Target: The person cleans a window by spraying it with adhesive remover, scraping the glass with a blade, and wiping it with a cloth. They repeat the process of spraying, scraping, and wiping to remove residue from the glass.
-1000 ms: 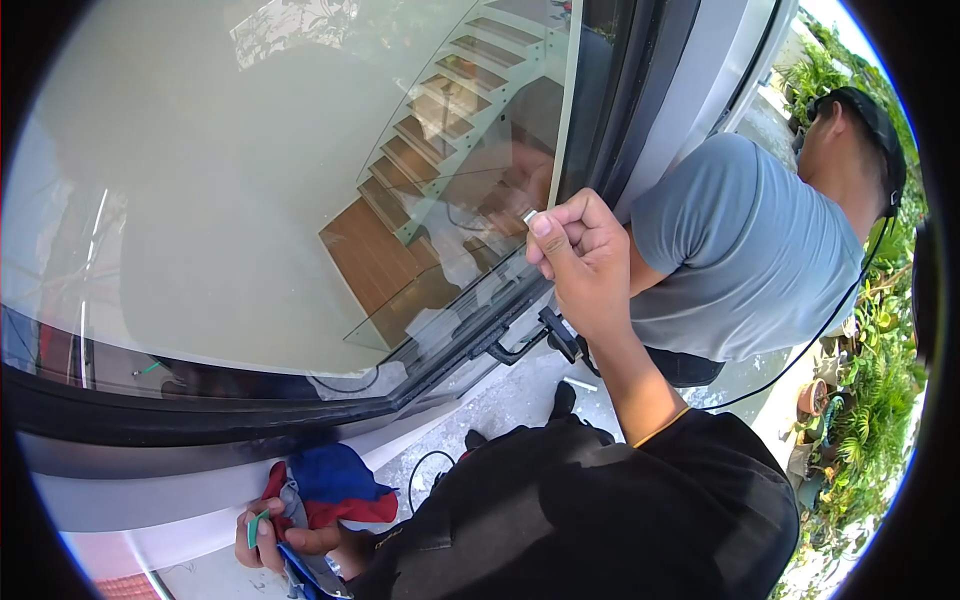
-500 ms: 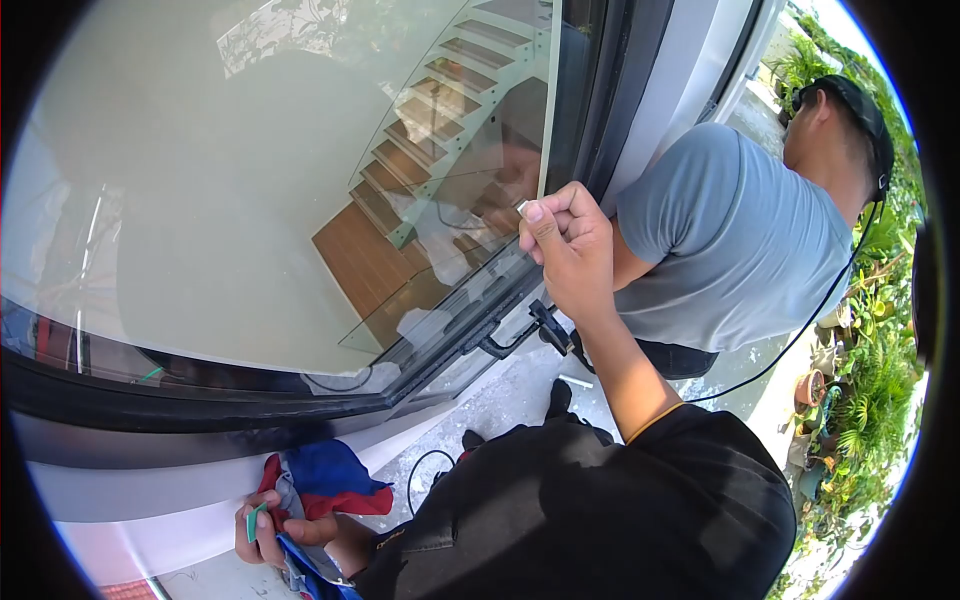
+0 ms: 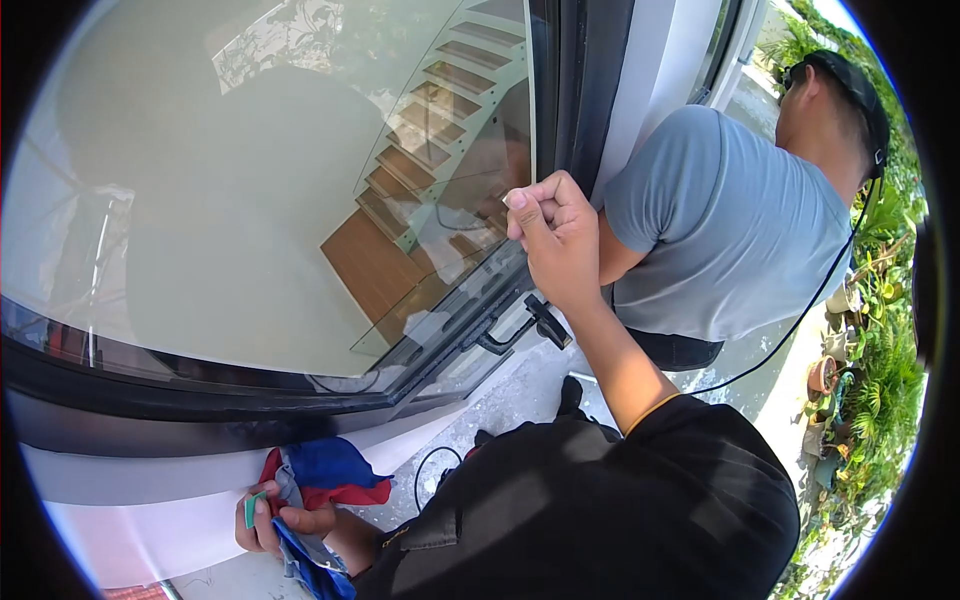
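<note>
My right hand [image 3: 558, 240] is raised close to the glass pane [image 3: 230, 230], near the dark window frame [image 3: 562, 90]. Its thumb and curled forefinger pinch a small, thin, pale piece [image 3: 507, 199], too small to name. Low on the left, my left hand [image 3: 262, 525] is closed around a bunched cloth [image 3: 330, 470] in blue, red and grey. A small flat green piece [image 3: 250, 510] shows between its fingers. Below my right hand, a black window handle [image 3: 547, 322] stands out from the lower frame.
A person in a grey shirt [image 3: 735, 220] and dark cap crouches just right of my right arm. A black cable [image 3: 780, 350] runs down from the cap. Potted plants [image 3: 822, 375] line the far right. Stairs [image 3: 430, 120] show through the glass.
The view has shifted slightly. My right hand sits a little further left and stays pinched on the pale piece. My left hand keeps hold of the cloth and green piece.
</note>
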The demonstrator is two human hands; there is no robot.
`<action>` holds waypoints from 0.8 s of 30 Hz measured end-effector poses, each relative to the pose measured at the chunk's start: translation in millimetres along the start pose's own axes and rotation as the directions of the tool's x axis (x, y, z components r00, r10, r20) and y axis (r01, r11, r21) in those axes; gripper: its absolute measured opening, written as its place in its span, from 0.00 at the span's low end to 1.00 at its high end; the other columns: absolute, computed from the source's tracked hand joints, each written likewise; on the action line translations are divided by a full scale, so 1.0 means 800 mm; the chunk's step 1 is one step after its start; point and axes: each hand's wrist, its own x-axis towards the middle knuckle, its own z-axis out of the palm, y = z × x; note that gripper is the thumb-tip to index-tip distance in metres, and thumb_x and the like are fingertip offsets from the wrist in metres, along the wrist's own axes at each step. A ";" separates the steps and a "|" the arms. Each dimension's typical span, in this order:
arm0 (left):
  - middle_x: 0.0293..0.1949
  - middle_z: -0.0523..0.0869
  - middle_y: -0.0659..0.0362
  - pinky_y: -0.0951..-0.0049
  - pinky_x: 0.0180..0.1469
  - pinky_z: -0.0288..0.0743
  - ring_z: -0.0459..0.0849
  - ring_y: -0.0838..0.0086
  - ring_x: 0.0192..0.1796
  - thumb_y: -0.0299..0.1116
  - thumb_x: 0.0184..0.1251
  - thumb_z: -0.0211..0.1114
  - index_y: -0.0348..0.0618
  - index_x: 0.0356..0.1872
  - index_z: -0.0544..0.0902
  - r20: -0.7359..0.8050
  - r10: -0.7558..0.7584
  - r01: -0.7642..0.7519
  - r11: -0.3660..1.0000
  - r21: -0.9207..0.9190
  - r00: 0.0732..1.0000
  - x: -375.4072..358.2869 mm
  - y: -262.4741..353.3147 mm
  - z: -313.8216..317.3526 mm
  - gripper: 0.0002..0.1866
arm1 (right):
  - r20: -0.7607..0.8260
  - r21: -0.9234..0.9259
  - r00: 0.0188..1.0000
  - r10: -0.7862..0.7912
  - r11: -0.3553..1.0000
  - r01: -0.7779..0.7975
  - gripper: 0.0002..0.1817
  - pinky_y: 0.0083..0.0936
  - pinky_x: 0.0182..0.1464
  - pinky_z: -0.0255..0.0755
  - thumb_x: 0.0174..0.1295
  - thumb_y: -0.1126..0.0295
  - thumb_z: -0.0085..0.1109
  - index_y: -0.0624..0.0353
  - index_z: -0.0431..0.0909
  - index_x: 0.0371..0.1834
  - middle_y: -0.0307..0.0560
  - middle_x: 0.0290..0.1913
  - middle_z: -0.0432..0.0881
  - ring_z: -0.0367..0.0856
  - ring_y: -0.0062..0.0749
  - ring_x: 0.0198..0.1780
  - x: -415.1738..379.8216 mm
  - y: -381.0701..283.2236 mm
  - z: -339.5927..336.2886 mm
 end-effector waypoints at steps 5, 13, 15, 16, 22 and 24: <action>0.43 0.74 0.47 0.76 0.31 0.76 0.78 0.72 0.29 0.36 0.75 0.50 0.29 0.44 0.77 -0.015 -0.007 0.007 1.000 0.021 1.000 0.002 0.004 0.005 0.16 | -0.005 -0.011 0.997 -0.073 0.997 0.073 0.10 0.13 0.26 0.61 0.72 0.66 0.60 0.60 0.73 0.36 0.33 0.23 0.78 0.69 0.09 0.25 0.020 -0.029 0.009; 0.45 0.75 0.48 0.74 0.33 0.80 0.80 0.72 0.31 0.32 0.75 0.52 0.30 0.45 0.78 0.044 0.007 -0.008 1.000 0.017 0.999 0.010 0.011 0.000 0.13 | 0.104 0.229 0.994 0.037 0.972 -0.060 0.08 0.17 0.41 0.75 0.75 0.70 0.54 0.65 0.75 0.48 0.46 0.40 0.87 0.79 0.17 0.35 -0.003 -0.064 0.009; 0.45 0.76 0.48 0.74 0.33 0.80 0.81 0.72 0.31 0.33 0.75 0.52 0.30 0.45 0.78 0.060 0.009 -0.010 1.000 0.013 0.998 0.011 0.011 -0.002 0.13 | 0.098 0.197 0.994 0.038 0.979 -0.057 0.08 0.17 0.40 0.75 0.74 0.70 0.55 0.65 0.76 0.46 0.45 0.38 0.87 0.79 0.17 0.34 0.004 -0.061 0.010; 0.45 0.76 0.47 0.74 0.33 0.80 0.81 0.72 0.31 0.33 0.75 0.52 0.30 0.45 0.78 0.059 0.012 -0.012 1.000 0.007 0.998 0.012 0.011 -0.002 0.14 | 0.097 0.183 0.995 0.035 0.982 -0.053 0.08 0.17 0.39 0.75 0.74 0.70 0.56 0.65 0.76 0.46 0.45 0.36 0.87 0.79 0.17 0.33 0.006 -0.059 0.012; 0.44 0.76 0.48 0.75 0.33 0.80 0.81 0.73 0.31 0.34 0.76 0.52 0.31 0.45 0.79 0.070 -0.033 0.031 0.999 0.032 0.997 0.014 0.018 -0.001 0.14 | 0.089 0.257 0.994 0.059 0.963 -0.080 0.07 0.14 0.32 0.70 0.72 0.69 0.60 0.61 0.78 0.39 0.44 0.30 0.84 0.76 0.17 0.28 0.019 -0.066 0.022; 0.44 0.76 0.49 0.75 0.33 0.80 0.81 0.72 0.31 0.34 0.76 0.52 0.31 0.45 0.79 0.083 -0.024 0.021 0.999 0.037 0.996 0.016 0.017 -0.002 0.14 | 0.092 0.238 0.993 0.069 0.967 -0.090 0.07 0.14 0.31 0.69 0.71 0.69 0.62 0.61 0.77 0.38 0.43 0.29 0.84 0.76 0.16 0.27 0.016 -0.065 0.017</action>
